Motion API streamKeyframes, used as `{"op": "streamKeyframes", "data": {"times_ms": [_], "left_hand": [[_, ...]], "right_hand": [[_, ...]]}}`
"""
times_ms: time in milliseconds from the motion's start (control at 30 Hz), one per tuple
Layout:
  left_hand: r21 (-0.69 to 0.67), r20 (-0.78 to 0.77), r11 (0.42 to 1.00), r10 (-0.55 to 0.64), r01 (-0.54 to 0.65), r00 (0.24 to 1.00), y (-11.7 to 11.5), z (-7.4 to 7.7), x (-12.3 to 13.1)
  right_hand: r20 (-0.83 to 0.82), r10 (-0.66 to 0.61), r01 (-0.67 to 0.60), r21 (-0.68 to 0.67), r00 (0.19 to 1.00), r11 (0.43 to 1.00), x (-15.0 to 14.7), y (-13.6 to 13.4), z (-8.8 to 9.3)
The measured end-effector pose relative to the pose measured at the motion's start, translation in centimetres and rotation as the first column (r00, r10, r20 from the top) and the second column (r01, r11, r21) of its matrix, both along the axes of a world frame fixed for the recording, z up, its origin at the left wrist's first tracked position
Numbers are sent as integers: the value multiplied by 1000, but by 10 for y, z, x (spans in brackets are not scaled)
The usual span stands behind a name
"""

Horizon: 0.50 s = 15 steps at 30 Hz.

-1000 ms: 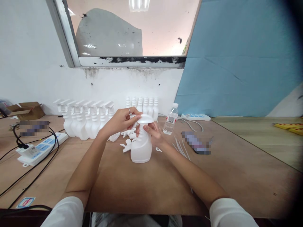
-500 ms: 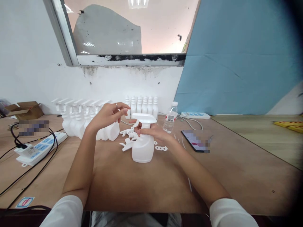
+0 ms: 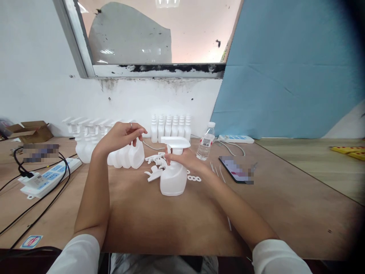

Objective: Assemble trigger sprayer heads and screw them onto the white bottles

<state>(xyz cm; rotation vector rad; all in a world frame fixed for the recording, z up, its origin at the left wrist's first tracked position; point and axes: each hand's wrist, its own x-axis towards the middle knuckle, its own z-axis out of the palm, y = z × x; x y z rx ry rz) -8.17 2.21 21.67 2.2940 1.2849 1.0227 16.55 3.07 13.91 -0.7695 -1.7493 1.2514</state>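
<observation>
A white spray bottle (image 3: 173,180) with a trigger head stands upright on the brown table (image 3: 148,220). My right hand (image 3: 182,158) is wrapped round its neck just below the head. Raised to the left, my left hand (image 3: 125,135) holds nothing, its fingers loosely bent and apart, in front of the white bottles. Loose white trigger parts (image 3: 155,173) lie left of the spray bottle, and small white rings (image 3: 194,178) lie to its right. Thin white tubes (image 3: 219,173) are partly behind my right forearm.
White bottles with spray heads (image 3: 84,146) stand at the left, beside several headless ones (image 3: 137,156). Slim white bottles (image 3: 171,129) line the wall. A water bottle (image 3: 205,142), phone (image 3: 235,170) and power strip (image 3: 236,139) are at the right; another power strip (image 3: 53,177) with black cables is left.
My left hand has moved left, away from the spray bottle. The trigger now shows under the spray head. My right hand remains at the bottle's neck.
</observation>
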Motion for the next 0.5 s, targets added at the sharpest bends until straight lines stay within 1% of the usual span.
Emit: {"op": "streamKeyframes", "data": {"times_ms": [100,233,300,400,500], "left_hand": [[-12,-49,1000,-23,22,999,0,0,3],[-25,-96,998,-65,63,993,1,-3,7],[-28,-118,996,-88,86,989,2,-5,10],[-10,-139,993,-118,117,983,1,-7,19],[24,-140,987,-153,158,978,-1,-9,30]], "right_hand": [[-38,34,-35,-24,999,999,-1,-3,4],[-41,42,-43,-34,998,998,-1,-4,5],[-19,15,-15,-23,1000,1000,0,-4,4],[44,-65,65,-1,997,998,-1,-4,3],[50,-87,86,25,995,996,-2,-4,2]]}}
